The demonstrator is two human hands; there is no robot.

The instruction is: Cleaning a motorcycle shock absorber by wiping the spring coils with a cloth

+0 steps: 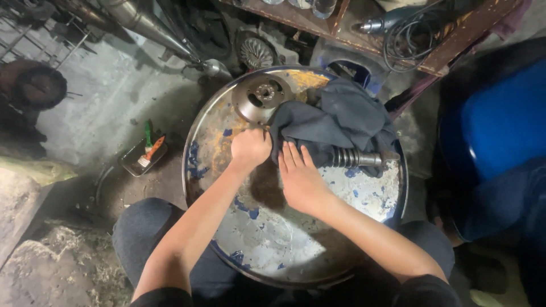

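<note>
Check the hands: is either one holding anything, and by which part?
The left hand is fisted on the dark cloth at its left edge. The right hand lies flat, fingers on the cloth's lower edge, no grip.

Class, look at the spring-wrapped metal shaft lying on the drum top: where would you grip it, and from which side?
Probably the bare smooth end of the metal shaft, coming from the right: it lies flat, and the dark cloth covers its left end.

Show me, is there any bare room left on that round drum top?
Yes: the near half of the drum top, between the forearms, is bare. The far half is crowded by the metal disc, dark cloth, spring rod, left hand and right hand.
</note>
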